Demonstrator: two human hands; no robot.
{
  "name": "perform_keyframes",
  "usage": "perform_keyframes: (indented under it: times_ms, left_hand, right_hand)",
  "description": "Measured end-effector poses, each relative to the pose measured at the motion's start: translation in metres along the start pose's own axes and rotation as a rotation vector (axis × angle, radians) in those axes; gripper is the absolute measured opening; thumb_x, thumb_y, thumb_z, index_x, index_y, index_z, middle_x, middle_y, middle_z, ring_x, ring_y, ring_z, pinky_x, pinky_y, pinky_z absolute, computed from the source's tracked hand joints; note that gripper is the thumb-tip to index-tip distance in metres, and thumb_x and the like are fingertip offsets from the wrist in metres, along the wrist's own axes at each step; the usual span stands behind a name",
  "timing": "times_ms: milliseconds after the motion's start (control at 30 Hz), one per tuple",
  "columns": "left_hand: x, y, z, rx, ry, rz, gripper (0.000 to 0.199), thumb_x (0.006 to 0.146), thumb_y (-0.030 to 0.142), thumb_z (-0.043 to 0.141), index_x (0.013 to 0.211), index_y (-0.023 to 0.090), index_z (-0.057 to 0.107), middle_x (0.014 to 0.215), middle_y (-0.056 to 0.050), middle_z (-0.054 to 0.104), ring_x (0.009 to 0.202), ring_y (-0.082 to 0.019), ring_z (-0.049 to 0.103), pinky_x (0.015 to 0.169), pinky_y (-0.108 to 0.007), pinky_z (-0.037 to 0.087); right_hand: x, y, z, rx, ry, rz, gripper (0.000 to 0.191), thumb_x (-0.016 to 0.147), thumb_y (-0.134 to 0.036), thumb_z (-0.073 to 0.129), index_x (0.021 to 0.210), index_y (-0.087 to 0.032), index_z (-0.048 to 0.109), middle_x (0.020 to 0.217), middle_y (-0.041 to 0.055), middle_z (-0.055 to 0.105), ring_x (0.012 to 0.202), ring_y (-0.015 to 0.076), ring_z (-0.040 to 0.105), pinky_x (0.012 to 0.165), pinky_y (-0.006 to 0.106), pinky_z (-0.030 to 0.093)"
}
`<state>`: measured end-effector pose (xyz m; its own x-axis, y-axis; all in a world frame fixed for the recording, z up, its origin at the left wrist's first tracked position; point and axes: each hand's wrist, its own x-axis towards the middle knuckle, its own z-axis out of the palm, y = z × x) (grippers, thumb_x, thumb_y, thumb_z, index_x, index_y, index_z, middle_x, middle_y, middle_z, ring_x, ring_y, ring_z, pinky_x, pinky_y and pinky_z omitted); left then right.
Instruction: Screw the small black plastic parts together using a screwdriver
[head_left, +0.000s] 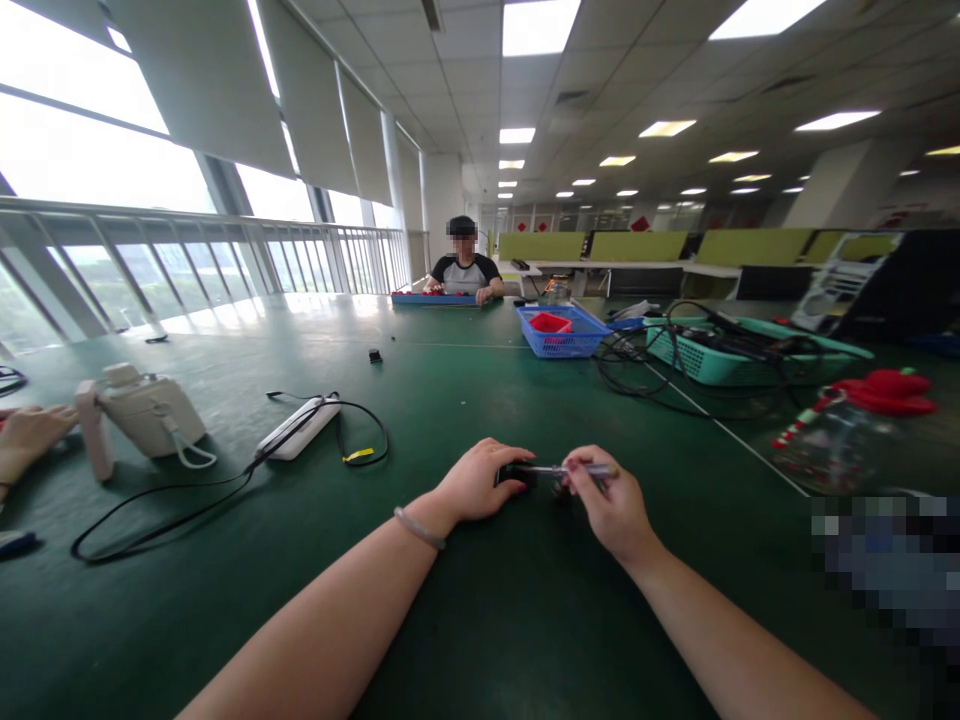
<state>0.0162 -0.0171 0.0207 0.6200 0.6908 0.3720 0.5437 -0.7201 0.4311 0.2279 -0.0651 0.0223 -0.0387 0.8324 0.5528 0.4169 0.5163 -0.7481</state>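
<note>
In the middle of the head view, my left hand [480, 478] grips a small black object [517, 472] low over the green table. Its kind is hard to make out, as my fingers cover much of it. My right hand [613, 505] is closed round a screwdriver [555, 470] with a pale handle, held level. The metal shaft points left, and its tip meets or nearly meets the black object. Just under the shaft, by my right fingertips, is a small dark piece [561, 490], too blurred to name.
On the left are a white power strip [304, 428] with a black cable, a beige bottle [154, 410] and another person's hand [37, 440]. To the right stand a blue basket [562, 343], a green basket [679, 357] of cables and a red-lidded jar [832, 445]. A person [463, 270] sits opposite.
</note>
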Motion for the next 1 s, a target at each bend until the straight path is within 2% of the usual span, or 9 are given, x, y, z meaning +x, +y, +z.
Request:
perform_keyframes:
  times_ms: [100, 167, 200, 300, 400, 500, 700, 1000]
  left_hand:
    - [0.0, -0.001, 0.001, 0.006, 0.031, 0.021, 0.042, 0.086, 0.021, 0.058, 0.127, 0.025, 0.055, 0.122, -0.004, 0.063, 0.113, -0.022, 0.052, 0.104, -0.037, 0.04]
    - [0.0, -0.003, 0.003, 0.027, 0.06, 0.022, 0.041, 0.087, 0.019, 0.054, 0.128, 0.025, 0.054, 0.123, -0.004, 0.061, 0.115, -0.021, 0.05, 0.104, -0.035, 0.04]
    - [0.0, -0.004, 0.004, 0.047, 0.074, 0.008, 0.042, 0.088, 0.018, 0.052, 0.129, 0.026, 0.054, 0.123, -0.004, 0.06, 0.114, -0.021, 0.049, 0.103, -0.035, 0.04]
    - [0.001, -0.01, 0.008, 0.145, 0.099, -0.097, 0.044, 0.09, 0.017, 0.046, 0.13, 0.033, 0.053, 0.119, -0.004, 0.057, 0.108, -0.021, 0.05, 0.099, -0.038, 0.042]
    - [0.0, -0.016, 0.013, 0.25, 0.08, -0.225, 0.042, 0.091, 0.019, 0.043, 0.127, 0.036, 0.057, 0.116, -0.005, 0.055, 0.105, -0.023, 0.05, 0.095, -0.041, 0.043]
    - [-0.001, -0.02, 0.015, 0.319, 0.046, -0.292, 0.038, 0.093, 0.024, 0.041, 0.124, 0.035, 0.059, 0.115, -0.006, 0.056, 0.104, -0.025, 0.05, 0.093, -0.042, 0.043]
    - [-0.001, -0.015, 0.014, 0.415, 0.011, -0.282, 0.037, 0.094, 0.029, 0.037, 0.122, 0.03, 0.062, 0.112, -0.009, 0.059, 0.104, -0.028, 0.051, 0.089, -0.043, 0.043]
    - [-0.001, -0.008, 0.01, 0.445, 0.006, -0.335, 0.033, 0.088, 0.036, 0.047, 0.11, 0.022, 0.068, 0.109, -0.012, 0.061, 0.101, -0.029, 0.055, 0.088, -0.044, 0.045]
  right_hand:
    - [0.007, 0.023, -0.009, 0.318, 0.276, 0.173, 0.021, 0.087, -0.035, 0.051, 0.071, -0.022, 0.055, 0.06, -0.0028, 0.051, 0.054, 0.013, 0.048, 0.053, 0.026, 0.042]
    - [0.014, 0.04, -0.017, 0.415, 0.452, 0.352, 0.023, 0.081, -0.034, 0.057, 0.062, -0.021, 0.05, 0.054, -0.0044, 0.045, 0.048, 0.0111, 0.041, 0.047, 0.025, 0.038]
    - [0.017, 0.048, -0.021, 0.416, 0.53, 0.388, 0.024, 0.079, -0.034, 0.056, 0.06, -0.021, 0.047, 0.053, -0.0052, 0.041, 0.046, 0.0107, 0.04, 0.045, 0.024, 0.037]
    - [0.022, 0.066, -0.028, 0.406, 0.624, 0.445, 0.025, 0.077, -0.034, 0.054, 0.057, -0.022, 0.043, 0.053, -0.0047, 0.042, 0.049, 0.0116, 0.043, 0.05, 0.027, 0.044]
    - [0.022, 0.07, -0.028, 0.376, 0.618, 0.483, 0.026, 0.074, -0.034, 0.058, 0.056, -0.021, 0.044, 0.053, -0.0039, 0.045, 0.049, 0.0121, 0.045, 0.047, 0.026, 0.043]
    - [0.019, 0.067, -0.023, 0.341, 0.563, 0.485, 0.026, 0.075, -0.037, 0.06, 0.058, -0.021, 0.047, 0.053, -0.0032, 0.047, 0.049, 0.0125, 0.045, 0.045, 0.026, 0.041]
    - [0.016, 0.06, -0.021, 0.296, 0.504, 0.447, 0.029, 0.078, -0.042, 0.059, 0.061, -0.021, 0.05, 0.056, -0.0021, 0.048, 0.051, 0.0135, 0.046, 0.045, 0.025, 0.041]
    - [0.015, 0.054, -0.019, 0.286, 0.458, 0.441, 0.03, 0.08, -0.042, 0.059, 0.06, -0.022, 0.048, 0.055, -0.0038, 0.045, 0.05, 0.0127, 0.043, 0.046, 0.025, 0.039]
